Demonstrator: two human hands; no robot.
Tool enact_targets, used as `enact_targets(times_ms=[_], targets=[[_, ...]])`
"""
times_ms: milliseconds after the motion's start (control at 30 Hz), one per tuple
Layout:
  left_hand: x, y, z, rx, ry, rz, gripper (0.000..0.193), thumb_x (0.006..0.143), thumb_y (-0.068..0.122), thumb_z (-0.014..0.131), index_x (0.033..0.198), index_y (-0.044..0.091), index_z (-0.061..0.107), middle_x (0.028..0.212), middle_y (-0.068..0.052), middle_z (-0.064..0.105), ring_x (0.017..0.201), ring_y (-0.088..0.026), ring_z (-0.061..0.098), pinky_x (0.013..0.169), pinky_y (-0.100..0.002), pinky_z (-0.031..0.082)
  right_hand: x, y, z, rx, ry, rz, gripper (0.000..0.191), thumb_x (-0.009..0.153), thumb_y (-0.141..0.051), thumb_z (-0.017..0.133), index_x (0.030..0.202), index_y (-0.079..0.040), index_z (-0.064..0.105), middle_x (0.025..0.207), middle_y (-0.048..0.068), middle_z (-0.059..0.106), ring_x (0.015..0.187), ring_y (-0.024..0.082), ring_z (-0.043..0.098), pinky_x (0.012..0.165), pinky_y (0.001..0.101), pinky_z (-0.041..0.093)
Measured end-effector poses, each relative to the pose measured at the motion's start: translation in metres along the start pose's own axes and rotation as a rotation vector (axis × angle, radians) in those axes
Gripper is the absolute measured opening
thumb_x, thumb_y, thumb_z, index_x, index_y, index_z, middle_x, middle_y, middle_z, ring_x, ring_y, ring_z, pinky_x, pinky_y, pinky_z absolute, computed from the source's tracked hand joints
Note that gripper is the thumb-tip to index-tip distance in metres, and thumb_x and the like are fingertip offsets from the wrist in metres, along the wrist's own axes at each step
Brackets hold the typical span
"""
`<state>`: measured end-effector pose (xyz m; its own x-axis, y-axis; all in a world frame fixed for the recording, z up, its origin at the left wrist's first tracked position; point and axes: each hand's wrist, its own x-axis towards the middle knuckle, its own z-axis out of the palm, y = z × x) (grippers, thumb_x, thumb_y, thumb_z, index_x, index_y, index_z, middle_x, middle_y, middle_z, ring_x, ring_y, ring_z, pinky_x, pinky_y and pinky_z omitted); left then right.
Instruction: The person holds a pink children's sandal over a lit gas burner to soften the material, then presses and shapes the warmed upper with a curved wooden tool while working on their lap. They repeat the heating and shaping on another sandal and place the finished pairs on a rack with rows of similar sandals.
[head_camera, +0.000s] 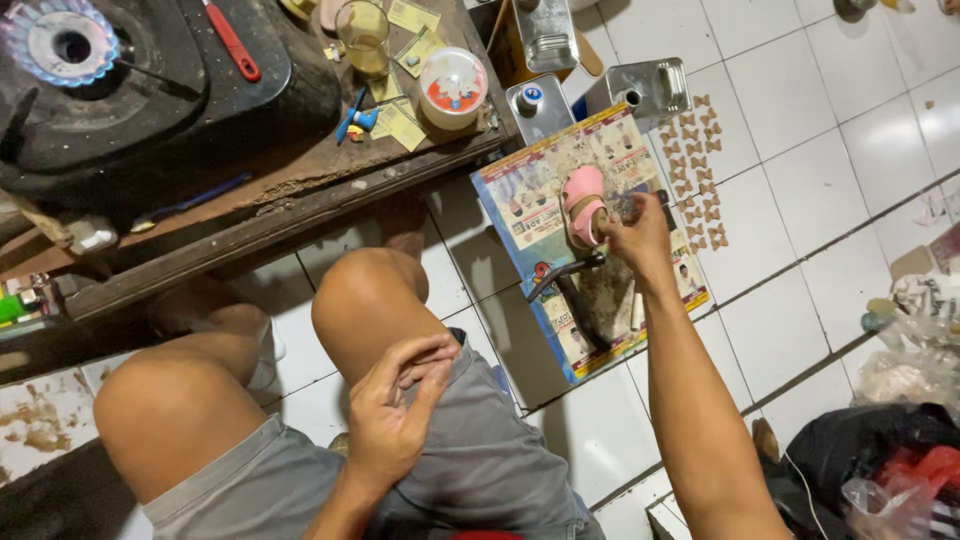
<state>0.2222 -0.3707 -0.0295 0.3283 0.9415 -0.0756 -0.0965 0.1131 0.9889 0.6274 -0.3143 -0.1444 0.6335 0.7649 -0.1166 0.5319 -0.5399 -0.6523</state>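
My right hand (640, 235) reaches out over a printed poster sheet (520, 200) on the white tiled floor and is closed on a small clear thing beside a small pink sandal (582, 205). A black tool with a curved handle (575, 290) lies on the sheet below the sandal. My left hand (395, 405) rests on my thigh, on grey shorts, its fingers loosely curled and holding nothing. My bare knees fill the lower left.
A low wooden bench (300, 190) carries a lit gas burner (62, 42), a glass of yellow liquid (365, 40), a round lidded tub (453, 85) and paper scraps. Two metal cans (540, 105) stand by the sheet. Small tan cut-outs (695, 150) lie in rows. Plastic bags (900, 440) sit at lower right.
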Motion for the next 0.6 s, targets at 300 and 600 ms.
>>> enact_targets(times_ms=[300, 600], targets=[[-0.012, -0.005, -0.002, -0.097, 0.043, -0.06, 0.026, 0.098, 0.003, 0.063, 0.123, -0.007, 0.064, 0.114, -0.015, 0.074, 0.109, -0.019, 0.072, 0.096, -0.031, 0.057, -0.021, -0.006, 0.017, -0.29, -0.134, -0.062, 0.048, 0.105, -0.045, 0.073, 0.121, 0.0, 0.075, 0.094, 0.017, 0.072, 0.084, 0.026, 0.071, 0.077, 0.0364, 0.053], [-0.008, 0.002, 0.005, -0.129, 0.06, -0.095, 0.026, 0.099, 0.009, 0.064, 0.12, -0.005, 0.067, 0.11, -0.015, 0.076, 0.102, -0.017, 0.072, 0.093, -0.03, 0.057, -0.1, -0.107, 0.031, 1.924, -0.595, 0.423, 0.05, 0.101, -0.036, 0.064, 0.135, -0.001, 0.054, 0.105, 0.01, 0.068, 0.086, 0.019, 0.067, 0.073, 0.0283, 0.056]])
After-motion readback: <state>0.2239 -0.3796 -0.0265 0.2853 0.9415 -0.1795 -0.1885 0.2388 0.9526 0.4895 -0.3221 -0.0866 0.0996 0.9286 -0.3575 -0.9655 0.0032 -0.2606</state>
